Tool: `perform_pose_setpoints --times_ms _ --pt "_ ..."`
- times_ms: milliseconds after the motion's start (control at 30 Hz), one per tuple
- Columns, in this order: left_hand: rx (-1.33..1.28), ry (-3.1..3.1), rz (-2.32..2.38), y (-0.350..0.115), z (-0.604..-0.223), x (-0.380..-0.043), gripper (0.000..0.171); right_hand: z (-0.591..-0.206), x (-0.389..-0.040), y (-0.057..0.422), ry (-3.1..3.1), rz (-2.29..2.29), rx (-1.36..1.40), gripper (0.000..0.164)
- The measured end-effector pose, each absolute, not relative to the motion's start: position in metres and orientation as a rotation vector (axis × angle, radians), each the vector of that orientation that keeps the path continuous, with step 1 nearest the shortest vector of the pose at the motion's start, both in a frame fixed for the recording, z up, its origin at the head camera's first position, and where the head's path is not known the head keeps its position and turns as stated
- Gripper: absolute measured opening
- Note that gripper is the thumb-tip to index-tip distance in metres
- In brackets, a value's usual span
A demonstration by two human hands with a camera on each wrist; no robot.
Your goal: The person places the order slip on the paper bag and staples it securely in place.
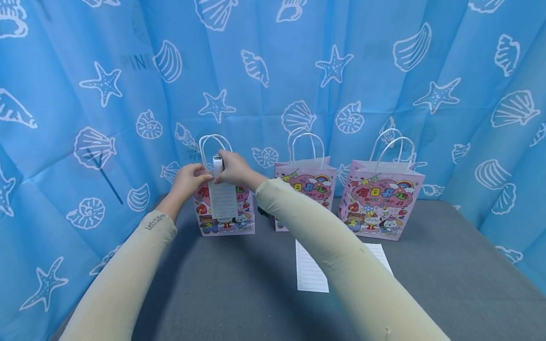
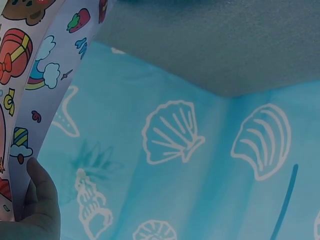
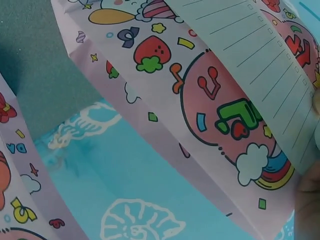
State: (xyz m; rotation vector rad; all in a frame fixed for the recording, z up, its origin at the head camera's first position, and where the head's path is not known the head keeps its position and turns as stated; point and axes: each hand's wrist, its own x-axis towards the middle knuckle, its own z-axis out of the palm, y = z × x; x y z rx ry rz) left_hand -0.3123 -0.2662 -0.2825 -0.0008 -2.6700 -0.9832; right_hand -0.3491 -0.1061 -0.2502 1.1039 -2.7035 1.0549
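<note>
A pink cartoon paper bag (image 1: 245, 225) with white handles stands at the left of the table. A lined white sheet (image 1: 223, 201) hangs flat against its front, its upper end at the bag's top edge. My left hand (image 1: 187, 182) pinches the bag's top left edge beside the sheet, thumb in front; its fingers (image 2: 42, 192) show at the bag's side in the left wrist view. My right hand (image 1: 234, 169) grips a small white stapler-like block (image 1: 218, 165) with a dark end, over the top of the sheet. In the right wrist view the lined sheet (image 3: 250, 60) slants across the bag front.
Two matching bags, one in the middle (image 1: 326, 189) and one at the right (image 1: 379, 199), stand in the same row. Lined sheets (image 1: 311, 272) lie on the grey table (image 1: 222, 289) before them, partly under my right sleeve. A blue shell-print curtain (image 1: 273, 94) hangs close behind.
</note>
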Motion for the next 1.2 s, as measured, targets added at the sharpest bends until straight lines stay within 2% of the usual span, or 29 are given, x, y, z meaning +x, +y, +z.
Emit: perform_pose_setpoints --times_ms 333,567,767,967,1200 --pt "0.0 -2.674 -0.97 -0.263 -0.282 -0.311 0.027 -0.256 -0.345 -0.108 -2.633 0.947 1.015 0.037" --pt "0.018 -2.705 -0.965 -0.26 -0.284 -0.313 0.033 -0.252 -0.34 -0.094 -2.607 1.225 1.002 0.064" --pt "-0.005 -2.691 -1.006 -0.259 -0.284 -0.315 0.043 -0.231 -0.327 -0.068 -2.457 1.68 0.809 0.055" --pt "-0.087 -2.638 -0.987 -0.262 -0.282 -0.316 0.038 -0.224 -0.319 -0.04 -2.329 2.047 0.615 0.07" --pt "-0.106 -2.649 -0.959 -0.27 -0.281 -0.314 0.044 -0.224 -0.312 -0.009 -2.4 2.028 0.485 0.066"
